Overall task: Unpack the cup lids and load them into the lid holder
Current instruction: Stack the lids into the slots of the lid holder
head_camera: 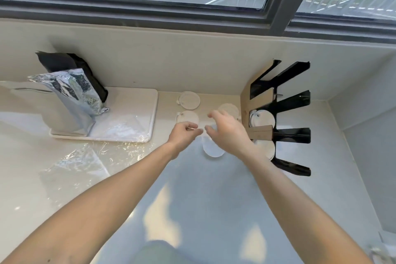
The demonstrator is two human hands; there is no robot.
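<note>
Several white cup lids lie on the pale counter: one at the back (189, 100), one (188, 116) just beyond my left hand, one (228, 109) behind my right hand, and one (213, 150) half hidden under my wrists. The black and cardboard lid holder (291, 100) stands at the right, with lids (262, 120) in its middle slot and more (265, 149) in the slot nearer me. My left hand (184, 133) pinches the thin edge of a lid. My right hand (227, 129) hovers beside it, fingers spread, holding nothing.
A white tray (150, 113) at the left carries a silver foil bag (72, 100) and a black bag (70, 66). Crumpled clear plastic wrap (85, 156) lies on the counter in front of the tray. A window runs along the back wall.
</note>
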